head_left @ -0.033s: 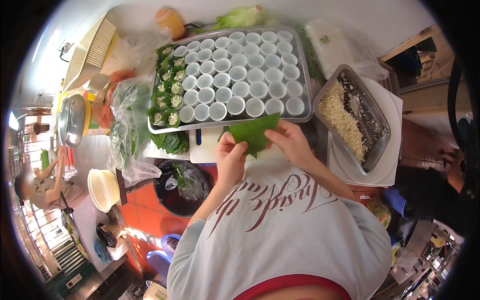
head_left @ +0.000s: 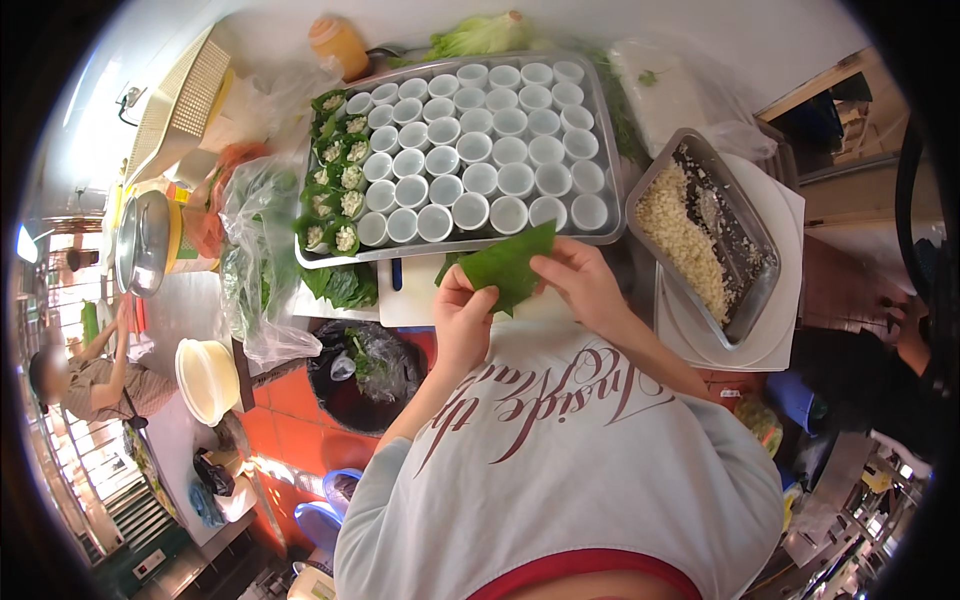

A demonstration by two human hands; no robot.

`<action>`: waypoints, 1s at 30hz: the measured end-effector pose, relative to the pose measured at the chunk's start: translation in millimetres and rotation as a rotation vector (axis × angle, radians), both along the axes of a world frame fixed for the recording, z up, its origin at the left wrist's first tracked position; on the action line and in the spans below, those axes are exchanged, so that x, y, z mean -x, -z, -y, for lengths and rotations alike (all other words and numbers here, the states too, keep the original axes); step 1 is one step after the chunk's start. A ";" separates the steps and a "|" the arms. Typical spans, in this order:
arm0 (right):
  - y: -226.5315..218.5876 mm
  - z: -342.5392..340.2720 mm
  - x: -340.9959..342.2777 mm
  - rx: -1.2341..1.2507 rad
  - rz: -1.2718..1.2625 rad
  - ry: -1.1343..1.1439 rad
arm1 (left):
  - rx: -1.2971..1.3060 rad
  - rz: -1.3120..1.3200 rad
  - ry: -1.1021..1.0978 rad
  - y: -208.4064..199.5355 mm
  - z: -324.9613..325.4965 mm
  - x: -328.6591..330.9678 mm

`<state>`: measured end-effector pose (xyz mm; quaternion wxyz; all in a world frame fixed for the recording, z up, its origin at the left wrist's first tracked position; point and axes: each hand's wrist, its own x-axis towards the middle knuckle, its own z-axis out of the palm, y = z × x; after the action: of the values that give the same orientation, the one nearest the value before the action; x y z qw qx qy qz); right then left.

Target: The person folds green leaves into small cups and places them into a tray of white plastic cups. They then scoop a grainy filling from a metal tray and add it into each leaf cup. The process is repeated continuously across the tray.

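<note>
A green leaf is stretched between my two hands, just in front of the metal tray. My left hand pinches its left side between thumb and fingers. On the opposite side my right hand grips it the same way. Rows of small white cups stand in the tray. Along the tray's left side, leaf-lined cups hold a pale chopped filling. Part of a white cutting board shows beyond my left hand, beside a pile of leaves.
At right, a metal pan of chopped white food rests on white boards. A plastic bag of greens lies left of the tray. Below it stands a black-lined bin. Another person is at far left.
The leaf has turned slightly between my fingers, and its upper right corner has shifted a little. Both hands stay in nearly the same place.
</note>
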<state>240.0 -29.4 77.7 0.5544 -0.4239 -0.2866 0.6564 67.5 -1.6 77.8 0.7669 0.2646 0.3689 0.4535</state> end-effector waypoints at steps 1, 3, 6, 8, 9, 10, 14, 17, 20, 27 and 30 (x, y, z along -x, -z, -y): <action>-2.2 -0.1 -0.7 0.021 0.044 0.005 | 0.007 0.010 0.016 -0.4 -0.1 -0.8; -8.4 -0.5 -2.3 0.063 0.132 0.012 | 0.022 0.029 0.046 -3.6 -0.4 -3.4; -7.1 0.7 -2.5 -0.382 0.837 0.071 | 0.079 0.079 -0.036 -15.9 -2.9 -14.3; -2.8 -1.1 -3.5 -0.607 1.105 0.070 | 0.012 -0.025 -0.014 -12.1 -1.6 -14.0; -1.4 -1.9 -3.8 -0.722 1.238 0.069 | -0.021 -0.078 -0.004 -8.8 -1.1 -13.3; -3.9 -1.9 -3.5 -0.687 1.192 0.088 | -0.207 -0.268 0.071 -2.5 -1.7 -11.5; -13.5 -4.1 -7.8 -0.539 1.014 0.059 | -0.742 -0.712 0.336 0.1 -10.2 -6.0; -13.3 -3.2 -13.8 -0.358 0.907 -0.052 | -0.786 -0.807 0.469 -22.7 -17.6 -13.2; -12.5 0.6 -19.9 -0.299 0.875 -0.114 | -0.659 -0.811 0.589 -33.2 -25.4 -20.1; -18.4 13.0 -30.3 -0.274 0.815 -0.092 | -0.852 -0.720 0.565 -31.9 -32.2 -35.6; -37.9 21.3 -49.2 -0.271 0.905 -0.056 | -0.880 -0.714 0.607 -33.8 -28.2 -41.6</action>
<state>289.2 -50.7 115.5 0.4061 -0.5835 -0.5937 0.3770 109.1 26.6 111.6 0.5107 0.7820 0.2898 0.2091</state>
